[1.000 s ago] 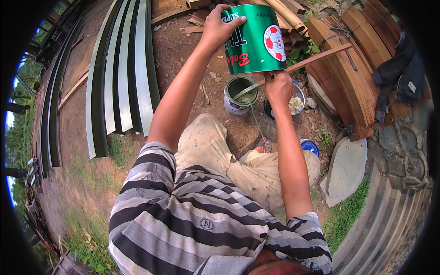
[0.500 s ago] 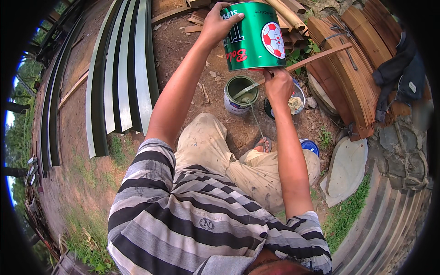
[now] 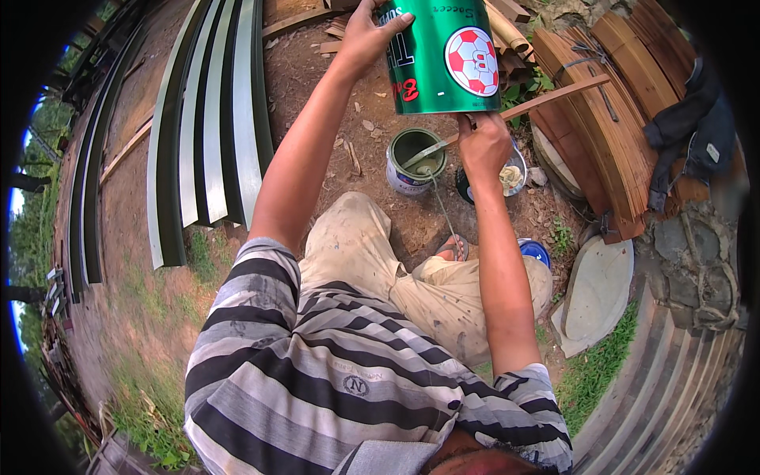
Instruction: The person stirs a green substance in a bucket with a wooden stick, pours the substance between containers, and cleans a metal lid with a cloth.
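Observation:
A large green metal can (image 3: 431,67) with a red-and-white football picture is held up in front of me, its top cut off by the view's edge. My left hand (image 3: 374,36) grips its upper left side, thumb across the front. Beneath its lower edge, my right hand (image 3: 484,142) has its fingers closed against the can's bottom. Under the can stands an open pail (image 3: 408,180) with greenish liquid inside. A wooden stick (image 3: 554,99), its lower end coated pale green, slants from the pail past my right hand. A thin pale line hangs from the pail's rim.
Long metal channels (image 3: 247,119) lie at the left. Stacked timber (image 3: 598,150) with a dark cloth (image 3: 697,131) is at the right. Near my right knee are a blue lid-like thing (image 3: 536,252) and a flat stone (image 3: 598,293). Another container (image 3: 513,176) stands behind my right wrist.
The green can has risen slightly and turned a little, so the football picture sits higher and its top is further out of view. Both hands have kept hold of it.

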A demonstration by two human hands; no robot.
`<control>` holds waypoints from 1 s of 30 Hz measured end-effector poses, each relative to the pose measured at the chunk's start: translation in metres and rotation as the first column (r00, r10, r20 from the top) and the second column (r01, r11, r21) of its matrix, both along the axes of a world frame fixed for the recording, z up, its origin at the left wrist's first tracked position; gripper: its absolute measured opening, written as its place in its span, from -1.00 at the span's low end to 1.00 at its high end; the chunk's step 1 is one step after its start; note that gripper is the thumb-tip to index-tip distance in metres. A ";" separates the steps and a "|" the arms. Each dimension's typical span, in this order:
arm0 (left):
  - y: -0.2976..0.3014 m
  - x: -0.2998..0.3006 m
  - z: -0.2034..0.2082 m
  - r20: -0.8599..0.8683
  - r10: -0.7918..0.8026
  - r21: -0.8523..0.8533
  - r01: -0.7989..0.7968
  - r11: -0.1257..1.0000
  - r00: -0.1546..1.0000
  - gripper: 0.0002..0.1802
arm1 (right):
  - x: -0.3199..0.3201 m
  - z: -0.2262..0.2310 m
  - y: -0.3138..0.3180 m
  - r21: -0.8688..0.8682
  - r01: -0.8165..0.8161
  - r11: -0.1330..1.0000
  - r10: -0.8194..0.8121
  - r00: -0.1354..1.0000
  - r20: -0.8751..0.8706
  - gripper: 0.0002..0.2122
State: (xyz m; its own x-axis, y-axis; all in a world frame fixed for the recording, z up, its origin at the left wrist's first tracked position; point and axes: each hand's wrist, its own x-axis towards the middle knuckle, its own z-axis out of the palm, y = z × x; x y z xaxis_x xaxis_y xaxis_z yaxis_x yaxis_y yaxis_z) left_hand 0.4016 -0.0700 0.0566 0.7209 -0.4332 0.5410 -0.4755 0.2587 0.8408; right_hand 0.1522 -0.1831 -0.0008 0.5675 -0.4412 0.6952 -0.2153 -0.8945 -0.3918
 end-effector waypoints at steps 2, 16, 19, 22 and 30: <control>0.001 0.001 0.001 -0.054 -0.025 -0.010 0.025 1.000 0.998 -0.56 | 0.000 0.001 -0.001 -0.005 0.004 1.000 -0.004 1.000 0.012 -0.84; -0.001 0.009 0.000 -0.076 -0.127 -0.111 0.119 0.987 0.989 -0.54 | 0.000 0.004 0.001 -0.023 -0.026 0.999 0.027 0.998 0.064 -0.83; -0.001 0.008 0.001 -0.068 -0.125 -0.084 0.119 0.989 0.990 -0.53 | -0.001 0.005 0.001 -0.021 -0.029 0.999 0.030 0.997 0.070 -0.84; 0.000 0.006 0.004 -0.065 -0.119 -0.071 0.115 0.991 0.991 -0.53 | 0.000 0.004 0.000 -0.022 -0.033 0.999 0.035 0.997 0.075 -0.84; 0.001 -0.015 0.013 -0.048 -0.125 -0.067 0.121 0.990 0.991 -0.52 | 0.004 -0.002 -0.010 -0.058 -0.019 0.998 0.023 0.997 0.068 -0.83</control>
